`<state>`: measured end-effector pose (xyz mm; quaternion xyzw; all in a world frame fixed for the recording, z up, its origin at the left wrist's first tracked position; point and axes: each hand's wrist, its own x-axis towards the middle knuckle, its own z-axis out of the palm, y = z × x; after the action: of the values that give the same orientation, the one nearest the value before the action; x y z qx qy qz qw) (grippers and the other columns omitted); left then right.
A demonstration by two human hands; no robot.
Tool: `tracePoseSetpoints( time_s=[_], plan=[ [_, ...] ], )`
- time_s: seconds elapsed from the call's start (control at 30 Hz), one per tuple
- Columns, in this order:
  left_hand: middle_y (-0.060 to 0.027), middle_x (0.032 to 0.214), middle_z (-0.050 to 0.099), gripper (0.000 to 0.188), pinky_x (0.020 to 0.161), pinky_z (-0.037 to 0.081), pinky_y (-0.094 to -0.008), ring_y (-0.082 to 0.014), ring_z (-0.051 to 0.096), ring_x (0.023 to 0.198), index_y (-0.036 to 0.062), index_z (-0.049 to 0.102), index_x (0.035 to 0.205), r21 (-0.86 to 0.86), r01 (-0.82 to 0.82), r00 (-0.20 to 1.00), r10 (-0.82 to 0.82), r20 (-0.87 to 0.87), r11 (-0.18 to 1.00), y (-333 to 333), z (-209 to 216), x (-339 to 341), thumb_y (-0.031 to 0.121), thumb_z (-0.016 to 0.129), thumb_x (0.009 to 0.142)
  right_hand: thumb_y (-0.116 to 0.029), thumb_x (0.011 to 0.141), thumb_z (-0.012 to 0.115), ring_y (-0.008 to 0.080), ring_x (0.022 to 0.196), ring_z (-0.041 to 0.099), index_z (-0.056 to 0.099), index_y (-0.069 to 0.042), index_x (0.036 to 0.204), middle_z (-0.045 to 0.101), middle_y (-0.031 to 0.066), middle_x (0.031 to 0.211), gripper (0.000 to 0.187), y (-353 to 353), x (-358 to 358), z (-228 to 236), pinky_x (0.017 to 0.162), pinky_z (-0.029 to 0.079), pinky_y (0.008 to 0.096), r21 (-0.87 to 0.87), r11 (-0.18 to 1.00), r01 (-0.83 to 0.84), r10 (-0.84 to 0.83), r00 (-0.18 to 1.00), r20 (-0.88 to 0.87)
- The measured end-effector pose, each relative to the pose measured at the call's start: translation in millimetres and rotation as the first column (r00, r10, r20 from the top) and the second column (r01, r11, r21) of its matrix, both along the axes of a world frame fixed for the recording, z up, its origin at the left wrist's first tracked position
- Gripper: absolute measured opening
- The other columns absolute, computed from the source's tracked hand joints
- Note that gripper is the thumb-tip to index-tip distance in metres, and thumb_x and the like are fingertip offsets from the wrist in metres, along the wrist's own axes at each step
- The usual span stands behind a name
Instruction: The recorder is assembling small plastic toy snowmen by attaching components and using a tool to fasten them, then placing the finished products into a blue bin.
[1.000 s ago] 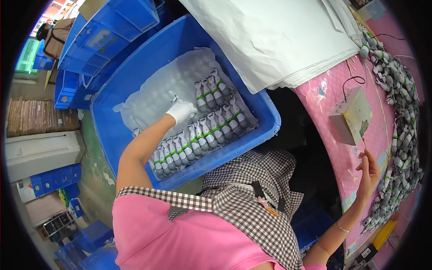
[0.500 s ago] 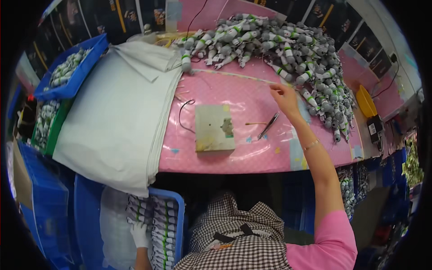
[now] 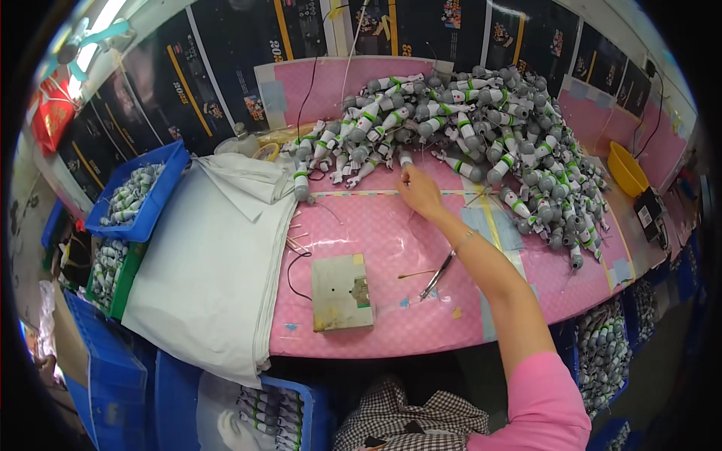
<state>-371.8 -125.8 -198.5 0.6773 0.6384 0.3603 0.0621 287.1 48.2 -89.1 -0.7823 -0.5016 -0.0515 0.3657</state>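
My right hand (image 3: 420, 191) reaches to the near edge of a large pile of small grey-and-white figures (image 3: 526, 143) with green bands and rounded grey ends. Its fingers are closed at the lower end of one figure (image 3: 406, 158). Low in the view, my left hand (image 3: 235, 430), in a white glove, is smeared and partly cut off. It lies beside rows of such figures (image 3: 287, 422) in a blue crate (image 3: 319, 421), by a translucent sheet. Tweezers (image 3: 438, 276) and a cotton swab (image 3: 416, 273) lie nearer me on the pink table.
A metal box (image 3: 338, 301) with a black cable stands at the table's front. White sheets (image 3: 210, 255) cover the left side. Beyond them are a blue tray (image 3: 162, 203) and green crate (image 3: 122, 289) of figures. A yellow basin (image 3: 628, 169) sits at far right.
My right hand has moved left to a figure at the pile's near edge. The whole view has tilted upward, so the table sits lower and my left hand is nearly out of view.
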Motion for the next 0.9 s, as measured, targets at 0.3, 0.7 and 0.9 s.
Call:
tracePoseSetpoints(
  time_s=[0.3,0.7,0.9],
  plan=[
    [-0.0110,0.104,0.061,0.018,0.085,0.045,-0.0285,-0.0168,0.059,0.092,-0.0061,0.057,0.104,-0.029,0.663,0.480,-0.394,0.784,0.748,56.8,171.0,260.6,0.003,0.054,0.088,-0.012,0.078,0.067,0.0205,0.058,0.052,0.051,-0.003,0.079,0.054,0.0090,0.069,0.018,-179.6,-103.8,55.7,0.052,0.040,0.0292,0.311,0.925,-0.217,0.293,0.929,-0.225],
    [-0.0102,0.104,0.059,0.030,0.088,0.047,-0.0386,-0.0246,0.058,0.098,0.0035,0.049,0.116,0.135,0.815,-0.319,0.243,0.916,0.563,69.2,169.7,335.2,0.020,0.054,0.091,-0.018,0.088,0.059,0.0243,0.097,0.059,0.056,-0.009,0.119,0.055,0.0175,0.116,0.032,-222.7,-160.9,17.4,0.085,0.050,0.0379,0.505,0.781,-0.367,0.553,0.030,-0.833],
    [-0.0106,0.117,0.056,0.041,0.092,0.046,-0.0419,-0.0254,0.054,0.107,0.0028,0.046,0.122,0.230,0.850,-0.368,0.221,0.903,0.474,55.2,173.1,319.1,0.030,0.050,0.092,-0.023,0.083,0.066,0.0213,0.084,0.062,0.039,-0.014,0.132,0.050,0.0181,0.116,0.056,-216.9,-207.7,1.7,0.073,0.054,0.0330,0.788,0.590,-0.175,0.490,-0.698,-0.522]
  ],
)
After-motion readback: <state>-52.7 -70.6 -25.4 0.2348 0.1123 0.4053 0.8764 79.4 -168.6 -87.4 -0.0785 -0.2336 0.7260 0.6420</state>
